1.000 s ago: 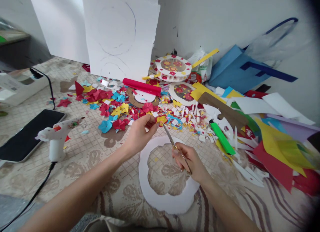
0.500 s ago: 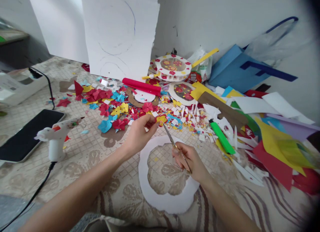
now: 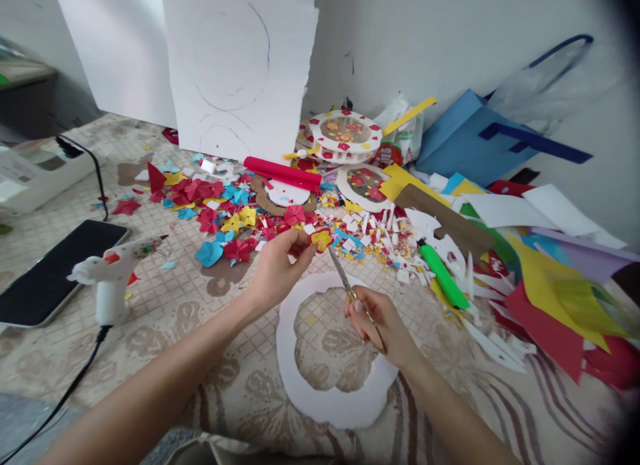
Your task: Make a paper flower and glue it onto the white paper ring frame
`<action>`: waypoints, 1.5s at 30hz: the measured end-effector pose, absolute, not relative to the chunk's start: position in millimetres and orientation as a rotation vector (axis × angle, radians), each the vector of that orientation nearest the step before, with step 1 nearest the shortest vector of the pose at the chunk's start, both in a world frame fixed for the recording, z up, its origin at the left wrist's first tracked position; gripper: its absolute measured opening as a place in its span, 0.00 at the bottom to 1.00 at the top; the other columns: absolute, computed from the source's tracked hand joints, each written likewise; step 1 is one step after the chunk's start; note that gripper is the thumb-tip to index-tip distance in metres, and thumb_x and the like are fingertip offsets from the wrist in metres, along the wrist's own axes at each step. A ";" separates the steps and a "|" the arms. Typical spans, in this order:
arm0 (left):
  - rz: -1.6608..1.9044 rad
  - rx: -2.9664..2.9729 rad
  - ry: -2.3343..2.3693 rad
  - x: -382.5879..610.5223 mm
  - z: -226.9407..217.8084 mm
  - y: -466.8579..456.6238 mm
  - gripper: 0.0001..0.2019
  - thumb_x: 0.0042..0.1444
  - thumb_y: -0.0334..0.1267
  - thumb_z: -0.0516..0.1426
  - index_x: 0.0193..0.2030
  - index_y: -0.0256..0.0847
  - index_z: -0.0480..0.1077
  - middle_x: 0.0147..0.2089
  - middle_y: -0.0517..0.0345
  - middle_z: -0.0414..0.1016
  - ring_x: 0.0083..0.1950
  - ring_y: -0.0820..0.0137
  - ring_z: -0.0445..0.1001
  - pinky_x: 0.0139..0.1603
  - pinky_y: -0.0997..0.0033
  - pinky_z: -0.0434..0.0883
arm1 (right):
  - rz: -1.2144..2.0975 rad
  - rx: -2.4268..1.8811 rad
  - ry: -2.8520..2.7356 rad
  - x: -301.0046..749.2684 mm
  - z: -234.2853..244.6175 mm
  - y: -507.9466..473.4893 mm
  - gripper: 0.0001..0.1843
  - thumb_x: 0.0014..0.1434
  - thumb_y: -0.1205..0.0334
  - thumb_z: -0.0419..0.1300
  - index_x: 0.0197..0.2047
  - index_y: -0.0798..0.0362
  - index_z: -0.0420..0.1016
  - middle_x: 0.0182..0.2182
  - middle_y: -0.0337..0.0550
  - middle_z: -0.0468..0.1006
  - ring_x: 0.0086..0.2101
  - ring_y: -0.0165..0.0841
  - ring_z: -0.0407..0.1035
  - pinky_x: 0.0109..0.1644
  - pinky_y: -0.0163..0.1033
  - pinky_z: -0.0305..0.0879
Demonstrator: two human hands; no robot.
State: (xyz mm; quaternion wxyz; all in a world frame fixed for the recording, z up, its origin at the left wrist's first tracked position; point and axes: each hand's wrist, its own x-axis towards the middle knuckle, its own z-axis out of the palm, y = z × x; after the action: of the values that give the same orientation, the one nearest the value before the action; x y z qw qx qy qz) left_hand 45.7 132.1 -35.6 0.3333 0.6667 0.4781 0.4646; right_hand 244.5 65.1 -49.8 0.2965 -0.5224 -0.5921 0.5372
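Observation:
A small yellow paper flower with a red border [image 3: 321, 240] is pinched between the fingertips of my left hand [image 3: 284, 263]. My right hand [image 3: 379, 317] grips a pair of scissors [image 3: 342, 273] by the handles, and their tips point up at the flower's lower right edge. From here I cannot tell whether the blades touch the paper. Below both hands a white ring with a scalloped inner edge [image 3: 300, 401] lies flat on the patterned tablecloth [image 3: 240, 385]. Part of the ring's right side is hidden under my right hand.
Left of me are a glue gun [image 3: 111, 285] with its cord and a black phone [image 3: 55, 268]. Paper flowers [image 3: 200, 191] and scraps spread across the middle. A green cutter [image 3: 444, 276] and coloured sheets [image 3: 545, 325] lie right. Decorated round lanterns [image 3: 345, 135] stand behind.
The flower in my left hand has tilted slightly, showing more of its red border. The scissors' tips have shifted a little down and right. Everything else stays put.

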 end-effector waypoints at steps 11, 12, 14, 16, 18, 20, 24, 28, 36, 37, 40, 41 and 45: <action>1.211 1.723 1.253 45.8 -35.2 132.0 0.04 0.55 0.34 0.56 0.30 0.39 0.64 0.27 0.60 0.69 0.29 0.75 0.67 0.30 0.75 0.65 | 1.513 -1.384 -1.495 239.4 -44.4 65.0 0.29 0.53 0.33 0.53 0.25 0.52 0.60 0.12 0.29 0.55 0.15 0.23 0.48 0.19 0.32 0.44; 1.211 1.724 1.251 45.7 -35.2 132.0 0.05 0.55 0.34 0.56 0.30 0.39 0.64 0.27 0.60 0.69 0.29 0.75 0.67 0.30 0.75 0.65 | 1.516 -1.388 -1.492 238.9 -44.1 65.2 0.29 0.52 0.33 0.54 0.24 0.52 0.59 0.12 0.29 0.55 0.14 0.23 0.48 0.18 0.32 0.44; 1.207 1.724 1.249 45.5 -35.3 132.0 0.05 0.55 0.35 0.56 0.30 0.39 0.64 0.27 0.60 0.69 0.29 0.75 0.67 0.31 0.75 0.65 | 1.520 -1.397 -1.487 238.4 -43.8 65.5 0.29 0.52 0.33 0.54 0.24 0.52 0.59 0.12 0.29 0.55 0.14 0.22 0.48 0.18 0.32 0.44; 1.208 1.720 1.247 45.3 -35.6 132.0 0.05 0.55 0.34 0.56 0.30 0.39 0.65 0.27 0.60 0.69 0.29 0.75 0.67 0.31 0.75 0.65 | 1.525 -1.396 -1.483 238.4 -43.7 65.6 0.29 0.52 0.33 0.55 0.24 0.52 0.59 0.12 0.29 0.55 0.14 0.22 0.48 0.18 0.32 0.43; 1.210 1.714 1.246 45.2 -35.8 132.0 0.04 0.55 0.34 0.56 0.30 0.39 0.65 0.28 0.60 0.70 0.29 0.75 0.67 0.31 0.75 0.66 | 1.528 -1.391 -1.479 238.6 -43.8 65.6 0.28 0.52 0.33 0.55 0.24 0.52 0.59 0.12 0.29 0.54 0.14 0.22 0.47 0.19 0.32 0.43; 1.212 1.714 1.246 45.3 -35.7 132.1 0.04 0.55 0.34 0.56 0.31 0.39 0.65 0.28 0.60 0.70 0.29 0.75 0.67 0.31 0.75 0.66 | 1.531 -1.387 -1.481 238.9 -44.1 65.6 0.28 0.52 0.34 0.55 0.24 0.52 0.59 0.12 0.29 0.54 0.15 0.22 0.48 0.19 0.32 0.43; 1.207 1.726 1.256 45.7 -34.9 132.0 0.04 0.55 0.35 0.55 0.31 0.39 0.65 0.28 0.60 0.70 0.29 0.74 0.67 0.31 0.74 0.66 | 1.533 -1.393 -1.482 238.9 -44.5 65.8 0.27 0.53 0.35 0.55 0.25 0.52 0.60 0.12 0.29 0.55 0.15 0.23 0.48 0.19 0.32 0.43; 1.211 1.743 1.251 45.7 -34.5 131.7 0.05 0.55 0.35 0.55 0.30 0.39 0.65 0.27 0.60 0.70 0.28 0.75 0.66 0.30 0.75 0.65 | 1.532 -1.413 -1.473 238.1 -42.7 66.0 0.28 0.52 0.33 0.55 0.24 0.52 0.59 0.12 0.29 0.55 0.15 0.23 0.48 0.19 0.32 0.43; 1.213 1.731 1.234 45.9 -33.5 131.1 0.04 0.55 0.33 0.56 0.30 0.39 0.64 0.27 0.61 0.69 0.28 0.76 0.67 0.29 0.76 0.65 | 1.519 -1.420 -1.484 237.5 -39.3 66.1 0.29 0.51 0.32 0.54 0.24 0.52 0.60 0.12 0.29 0.55 0.15 0.24 0.49 0.20 0.33 0.44; 1.213 1.729 1.233 45.9 -33.4 131.1 0.04 0.55 0.33 0.56 0.30 0.39 0.64 0.27 0.61 0.69 0.28 0.76 0.67 0.29 0.76 0.65 | 1.514 -1.421 -1.491 237.7 -39.4 66.0 0.29 0.52 0.32 0.54 0.24 0.52 0.60 0.12 0.29 0.55 0.15 0.24 0.49 0.20 0.33 0.44; 1.211 1.727 1.224 45.9 -33.7 131.2 0.04 0.55 0.34 0.55 0.30 0.39 0.64 0.27 0.61 0.69 0.28 0.76 0.67 0.29 0.76 0.65 | 1.499 -1.431 -1.508 238.0 -39.6 65.8 0.29 0.52 0.32 0.53 0.24 0.52 0.60 0.12 0.29 0.55 0.16 0.24 0.49 0.21 0.33 0.43; 1.210 1.729 1.226 45.9 -33.9 131.2 0.04 0.55 0.34 0.55 0.30 0.39 0.64 0.27 0.61 0.69 0.28 0.76 0.66 0.29 0.76 0.65 | 1.499 -1.436 -1.507 238.0 -39.7 65.8 0.29 0.52 0.32 0.54 0.24 0.52 0.60 0.12 0.29 0.54 0.16 0.24 0.48 0.21 0.33 0.43; 1.201 1.744 1.245 46.2 -34.0 131.0 0.04 0.55 0.34 0.56 0.31 0.39 0.65 0.27 0.60 0.69 0.28 0.75 0.66 0.30 0.75 0.65 | 1.500 -1.441 -1.493 237.6 -39.8 66.3 0.28 0.52 0.34 0.54 0.24 0.52 0.60 0.12 0.29 0.55 0.16 0.24 0.48 0.21 0.33 0.43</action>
State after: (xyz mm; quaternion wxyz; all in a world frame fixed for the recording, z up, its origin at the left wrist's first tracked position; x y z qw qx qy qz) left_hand 46.2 131.0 -34.0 0.3358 0.6688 0.4775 0.4603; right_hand 237.6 66.3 -39.8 0.2866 -0.5392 -0.5587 0.5613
